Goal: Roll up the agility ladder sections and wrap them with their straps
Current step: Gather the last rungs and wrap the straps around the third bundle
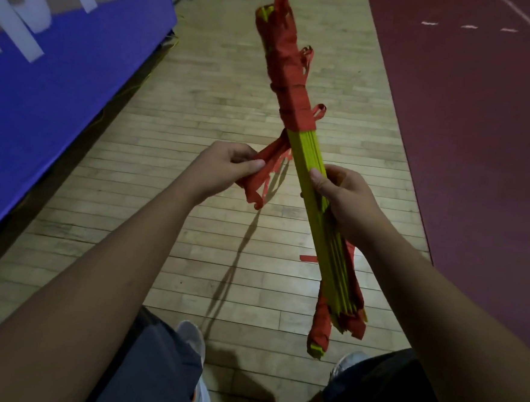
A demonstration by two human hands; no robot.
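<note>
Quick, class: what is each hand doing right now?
Left hand: pinches the loose red fabric strap.
Right hand: grips the stacked yellow-green flat plastic rungs.

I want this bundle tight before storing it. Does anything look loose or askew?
Yes. The red strap covers only the far half, with loops sticking out; at the near end the yellow rungs fan apart, unbound.

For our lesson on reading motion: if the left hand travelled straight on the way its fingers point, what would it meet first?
Probably the yellow rung bundle, just beyond the red strap that the left hand pinches, though depth is unclear.
</note>
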